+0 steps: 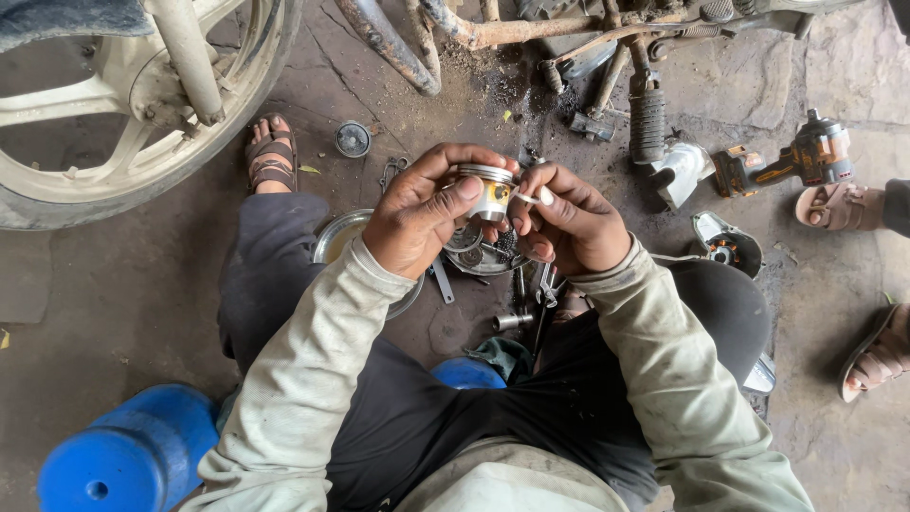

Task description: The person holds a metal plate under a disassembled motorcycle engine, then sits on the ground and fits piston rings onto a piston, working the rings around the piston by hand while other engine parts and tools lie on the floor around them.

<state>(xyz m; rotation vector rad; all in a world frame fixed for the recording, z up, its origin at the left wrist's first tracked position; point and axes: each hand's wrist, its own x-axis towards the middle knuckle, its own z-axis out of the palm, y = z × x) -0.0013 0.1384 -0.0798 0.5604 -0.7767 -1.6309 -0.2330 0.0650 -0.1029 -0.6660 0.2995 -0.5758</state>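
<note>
Left hand [417,223] grip closed around piston [487,190]; right hand [569,228] pinching small white part [533,198]. Best kept steady, square to piston.

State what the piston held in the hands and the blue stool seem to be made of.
Piston: looks like pale cast metal, probably aluminium, with a dull sheen and grooved rim. Blue stool: likely moulded plastic, judging by its smooth, evenly coloured, slightly glossy surface.

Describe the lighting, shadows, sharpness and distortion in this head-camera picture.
Head view: soft, even daylight, only faint shadows; no glare on the piston held by the left hand and right hand; sharp at centre; wide-angle bending curves the wheel and blue stool at the edges.
</note>
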